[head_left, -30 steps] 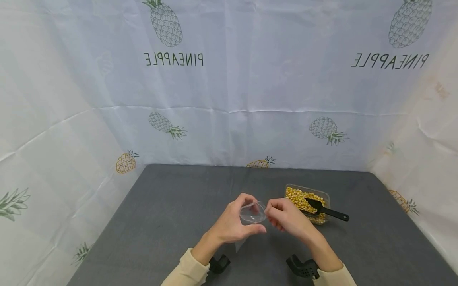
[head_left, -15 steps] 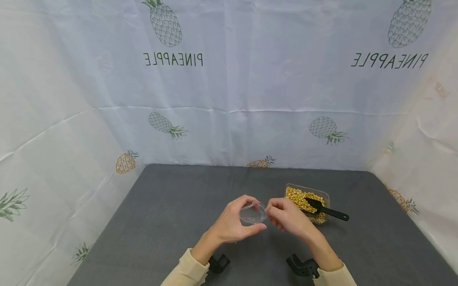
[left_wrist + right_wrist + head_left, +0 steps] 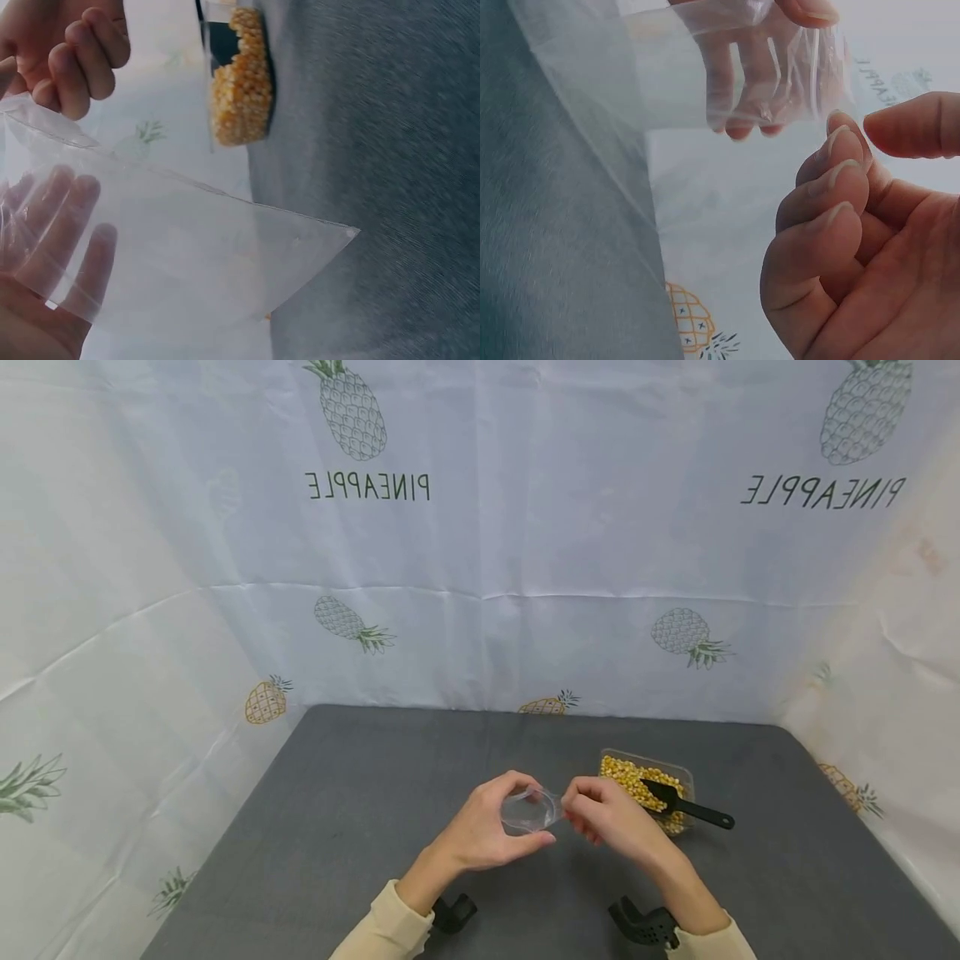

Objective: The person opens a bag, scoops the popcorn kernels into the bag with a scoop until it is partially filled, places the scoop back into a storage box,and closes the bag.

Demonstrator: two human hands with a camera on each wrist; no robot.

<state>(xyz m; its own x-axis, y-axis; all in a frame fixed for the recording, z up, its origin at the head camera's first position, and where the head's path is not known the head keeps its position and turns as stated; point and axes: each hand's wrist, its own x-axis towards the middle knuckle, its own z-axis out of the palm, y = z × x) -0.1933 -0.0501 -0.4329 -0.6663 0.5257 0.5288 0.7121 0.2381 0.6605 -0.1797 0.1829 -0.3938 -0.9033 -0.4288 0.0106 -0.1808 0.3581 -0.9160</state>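
A clear plastic bag [image 3: 527, 811] hangs in front of me with its mouth spread into a round opening. My left hand [image 3: 486, 828] grips it from the left, thumb on the near side and fingers round the far side. Its fingers show through the film in the left wrist view, where the bag [image 3: 187, 247] tapers to a lower corner above the table. At the right end of the mouth, my right hand [image 3: 607, 814] pinches the edge between thumb and index finger, other fingers curled. No contents show inside the bag [image 3: 592, 82].
Just beyond my right hand stands a clear rectangular tub [image 3: 687, 774] of yellow corn kernels [image 3: 625, 777]. A black scoop [image 3: 701, 812] rests in it, handle jutting right over the rim. The grey table [image 3: 390, 768] ends at a pineapple-print curtain [image 3: 450, 643].
My right hand has shifted slightly right, drawing the bag's edge out a little. The lower part of the bag, seen below my left hand earlier, is out of sight in the head view.
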